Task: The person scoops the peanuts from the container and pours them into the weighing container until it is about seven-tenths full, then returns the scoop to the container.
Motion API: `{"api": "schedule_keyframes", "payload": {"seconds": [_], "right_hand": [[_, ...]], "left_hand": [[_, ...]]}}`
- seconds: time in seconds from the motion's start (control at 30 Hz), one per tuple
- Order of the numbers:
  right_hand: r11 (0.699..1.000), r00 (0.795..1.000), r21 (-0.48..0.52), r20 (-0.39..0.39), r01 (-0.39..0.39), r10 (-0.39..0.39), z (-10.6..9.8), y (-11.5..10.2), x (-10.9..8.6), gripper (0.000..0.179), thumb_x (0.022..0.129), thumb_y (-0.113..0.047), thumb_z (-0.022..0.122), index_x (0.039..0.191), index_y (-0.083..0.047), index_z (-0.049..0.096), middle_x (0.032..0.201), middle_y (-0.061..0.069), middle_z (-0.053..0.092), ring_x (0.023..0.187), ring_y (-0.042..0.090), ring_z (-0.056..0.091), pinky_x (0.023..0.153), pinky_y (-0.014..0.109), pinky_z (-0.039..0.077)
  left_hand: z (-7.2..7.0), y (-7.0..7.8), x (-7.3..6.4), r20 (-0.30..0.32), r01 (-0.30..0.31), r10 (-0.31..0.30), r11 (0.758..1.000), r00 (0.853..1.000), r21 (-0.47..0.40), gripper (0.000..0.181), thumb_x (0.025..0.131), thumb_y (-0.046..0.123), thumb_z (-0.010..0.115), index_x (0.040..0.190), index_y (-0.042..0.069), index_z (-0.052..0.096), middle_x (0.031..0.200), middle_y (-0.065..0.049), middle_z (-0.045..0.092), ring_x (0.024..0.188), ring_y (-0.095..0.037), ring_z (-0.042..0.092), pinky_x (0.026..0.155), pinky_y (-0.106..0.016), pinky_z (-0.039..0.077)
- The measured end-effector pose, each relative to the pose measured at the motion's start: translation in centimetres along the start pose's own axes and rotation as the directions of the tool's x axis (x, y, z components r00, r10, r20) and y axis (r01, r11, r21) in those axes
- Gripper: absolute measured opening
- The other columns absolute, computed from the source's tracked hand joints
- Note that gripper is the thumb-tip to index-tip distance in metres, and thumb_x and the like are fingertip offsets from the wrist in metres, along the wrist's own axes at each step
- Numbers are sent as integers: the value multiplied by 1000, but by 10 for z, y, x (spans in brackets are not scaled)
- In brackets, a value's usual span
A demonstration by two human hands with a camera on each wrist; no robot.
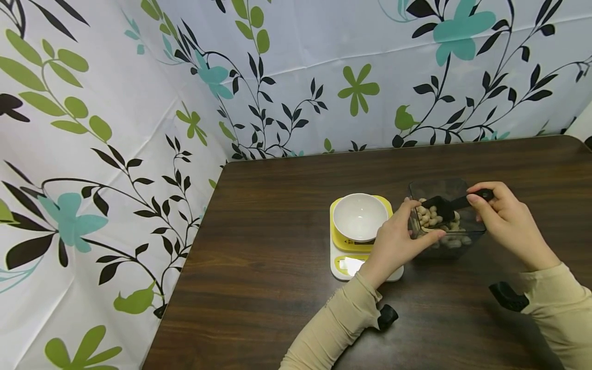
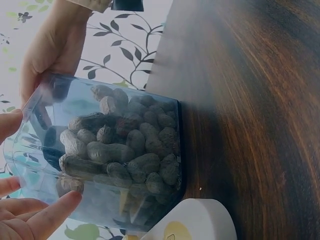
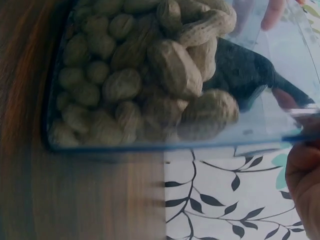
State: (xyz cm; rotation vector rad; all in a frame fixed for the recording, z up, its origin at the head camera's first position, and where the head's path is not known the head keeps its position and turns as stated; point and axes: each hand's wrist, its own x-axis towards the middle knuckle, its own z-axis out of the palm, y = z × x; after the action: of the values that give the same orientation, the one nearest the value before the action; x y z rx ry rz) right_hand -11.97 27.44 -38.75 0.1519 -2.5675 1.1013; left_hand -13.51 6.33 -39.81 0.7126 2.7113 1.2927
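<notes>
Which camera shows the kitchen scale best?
The head view: the scale shows nearly whole there, though the bowl and left hand hide parts. The left wrist view catches only part, cropped; the right wrist view shows none.

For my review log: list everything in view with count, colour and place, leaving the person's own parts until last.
Container: 1, clear, on the table right of the scale
Peanuts: too many to count, tan, inside the container
Scoop: 1, black, over the peanuts
Scale: 1, yellow and white, on the table
Bowl: 1, white, on the scale
White patch: 1, on the scale's front, nature unclear
Table: 1, dark brown, beneath everything
Patterned fabric: white with black, green and turquoise prints, beyond the table
Wrist pieces: 2, black, one by each cuff
Sleeves: 2, beige, on the forearms
Left hand: 1, holding the container's left side
Right hand: 1, gripping the scoop's handle
</notes>
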Motion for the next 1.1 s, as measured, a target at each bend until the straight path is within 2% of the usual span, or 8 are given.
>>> {"api": "schedule_keyframes", "payload": {"seconds": [0.13, 0.33, 0.53, 0.67, 0.8, 0.87, 0.97, 1.1], "right_hand": [[998, 999, -12, 3, -54, 54, 1, -2, 4, 24, 96, -24, 52, 116, -10, 51, 58, -6, 48, 40, 10, 33, 42, 26, 27], [996, 996, -12, -5, -85, 85, 1, 0, 7, 17, 96, -28, 51, 111, -18, 51, 54, -7, 44, 39, 11, 32, 41, 28, 26], [992, 992, -10, -16, -123, 123, 2, 7, 7, 19, 97, -31, 48, 111, -19, 52, 49, -7, 44, 41, 9, 31, 43, 28, 25], [989, 990, 37, -23, -141, 142, 3, 9, 7, 14, 98, -33, 47, 109, -25, 51, 61, -25, 55, 45, 8, 33, 45, 27, 25], [982, 985, 97, -45, -162, 167, 5, 7, 8, 8, 98, -35, 45, 106, -35, 48, 69, -41, 55, 49, 7, 35, 48, 28, 24], [976, 982, 130, -50, -172, 180, 6, 7, 8, 8, 98, -34, 46, 104, -39, 45, 66, -40, 57, 47, 6, 35, 47, 29, 23], [977, 984, 141, -59, -159, 169, 7, 7, 8, 10, 98, -31, 47, 104, -39, 47, 69, -40, 57, 54, 0, 40, 50, 25, 26], [986, 989, 105, -49, -130, 136, 7, 8, 6, 15, 97, -29, 49, 106, -41, 47, 57, -24, 49, 48, 3, 36, 48, 25, 27]], "left_hand": [[0, 0, -1, 4, -5, 5, 1000, 1000, -6, 60, 85, 49, 62, 134, 22, 43, 150, -4, 34, 89, -3, 64, 69, -6, 45], [0, -1, -1, 7, -8, 8, 1000, 1000, -1, 60, 85, 49, 62, 135, 21, 42, 150, -4, 34, 90, -4, 65, 69, -6, 45], [0, -1, -1, 2, -8, 8, 1000, 1000, -1, 60, 84, 49, 63, 135, 23, 42, 150, -4, 35, 90, -3, 64, 69, -6, 45], [0, -1, 0, 2, 1, -1, 1000, 1000, -7, 61, 84, 50, 63, 135, 24, 42, 150, -2, 34, 86, -1, 62, 68, -6, 44], [0, -1, 0, 3, 13, -13, 1000, 1000, -17, 62, 83, 51, 63, 135, 25, 42, 151, 0, 33, 88, -2, 63, 68, -7, 45], [0, -2, 0, 5, 15, -15, 1000, 1000, -17, 62, 83, 51, 64, 135, 25, 42, 151, 1, 33, 88, -2, 63, 69, -7, 45], [0, -1, 0, 6, 9, -8, 1000, 1000, -9, 63, 83, 51, 64, 135, 24, 41, 151, 0, 33, 85, -2, 63, 68, -7, 45], [1, -1, 0, -1, 0, 0, 1000, 1000, 1, 63, 83, 52, 63, 135, 23, 42, 151, -1, 33, 82, -1, 62, 67, -7, 44]]}}
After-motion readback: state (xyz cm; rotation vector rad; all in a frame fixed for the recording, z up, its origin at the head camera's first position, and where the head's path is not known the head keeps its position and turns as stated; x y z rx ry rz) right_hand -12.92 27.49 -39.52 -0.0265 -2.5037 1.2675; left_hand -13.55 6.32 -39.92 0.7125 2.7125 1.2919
